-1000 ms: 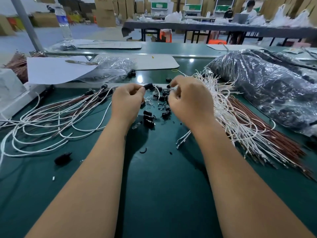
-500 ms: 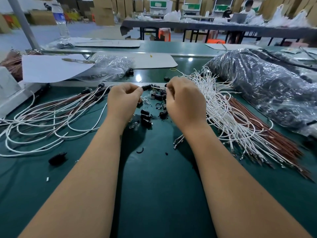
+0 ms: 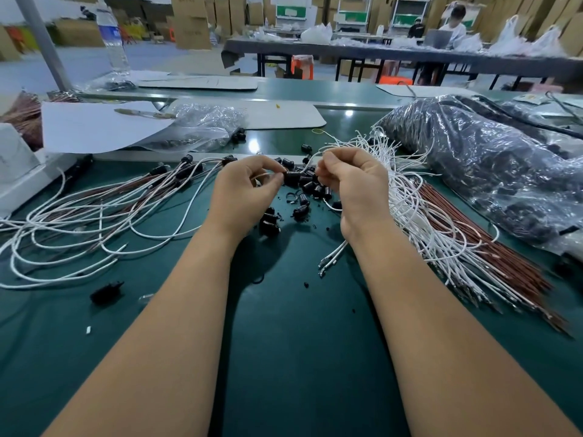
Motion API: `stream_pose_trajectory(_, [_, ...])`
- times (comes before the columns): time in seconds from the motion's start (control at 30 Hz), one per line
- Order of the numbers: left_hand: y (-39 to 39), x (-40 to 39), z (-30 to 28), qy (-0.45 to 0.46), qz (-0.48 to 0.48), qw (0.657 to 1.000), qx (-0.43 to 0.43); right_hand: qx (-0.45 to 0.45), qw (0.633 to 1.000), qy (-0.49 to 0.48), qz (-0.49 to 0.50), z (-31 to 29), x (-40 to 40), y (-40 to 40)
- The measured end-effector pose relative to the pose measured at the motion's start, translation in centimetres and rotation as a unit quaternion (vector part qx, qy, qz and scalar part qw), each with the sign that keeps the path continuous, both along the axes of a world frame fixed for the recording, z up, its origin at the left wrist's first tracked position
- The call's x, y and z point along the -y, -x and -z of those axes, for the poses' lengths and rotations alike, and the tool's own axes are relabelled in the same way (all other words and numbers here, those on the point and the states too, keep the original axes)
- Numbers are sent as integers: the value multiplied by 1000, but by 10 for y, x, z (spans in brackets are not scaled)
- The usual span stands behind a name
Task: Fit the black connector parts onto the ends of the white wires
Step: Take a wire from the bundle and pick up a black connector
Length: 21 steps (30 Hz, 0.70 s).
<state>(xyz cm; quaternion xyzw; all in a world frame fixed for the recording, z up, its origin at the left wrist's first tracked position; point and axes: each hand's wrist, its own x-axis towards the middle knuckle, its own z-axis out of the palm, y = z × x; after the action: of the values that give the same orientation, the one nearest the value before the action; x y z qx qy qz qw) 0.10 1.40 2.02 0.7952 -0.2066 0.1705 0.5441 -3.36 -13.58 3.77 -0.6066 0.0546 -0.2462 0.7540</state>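
Now the left hand (image 3: 244, 192) pinches a black connector (image 3: 291, 178) steady above the loose pile (image 3: 307, 192), while the right hand (image 3: 353, 181) pinches a white wire (image 3: 310, 159) to feed its end in.

A black connector (image 3: 291, 178) lies sideways above loose black connectors (image 3: 310, 192), beside piled white wires (image 3: 419, 216).

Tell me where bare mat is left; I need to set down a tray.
Free: the green mat between the forearms, near the front edge. Crowded: loose black connectors by the hands, looped white wires left, the wire bundle right.
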Motion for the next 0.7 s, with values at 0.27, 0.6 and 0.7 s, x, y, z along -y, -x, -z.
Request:
stream_pose_trajectory(0.27, [-6,2,0,24,-18,998,-50,27,988,-113,-97,-1,-3,-1])
stream_pose_trajectory(0.6, [-5,7,0,34,-20,999,-5,9,969,-184,-163,-2,-9,0])
stream_pose_trajectory(0.7, [-4,8,-1,33,-19,999,-2,5,994,-72,-83,0,-7,-3])
